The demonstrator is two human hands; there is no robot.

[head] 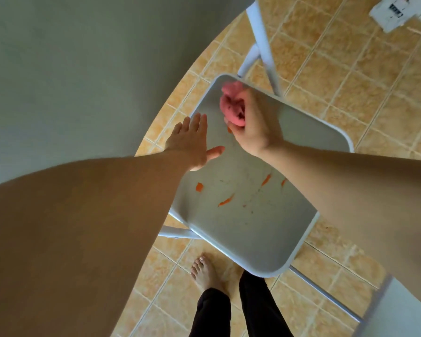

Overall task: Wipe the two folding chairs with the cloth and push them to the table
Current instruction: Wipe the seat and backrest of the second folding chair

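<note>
A white folding chair stands on the tiled floor below me, its seat dotted with orange scraps and faint marks. My right hand is closed around a bunched pink cloth and presses it on the far left part of the seat. Over the seat's left edge, my left hand lies flat with its fingers spread and holds nothing. A grey round table fills the upper left, right beside the chair. Part of a second white chair shows at the bottom right corner.
White table legs stand just beyond the chair. A white object with dark print lies on the orange floor tiles at the top right. My bare foot and dark trouser legs are close to the seat's near edge.
</note>
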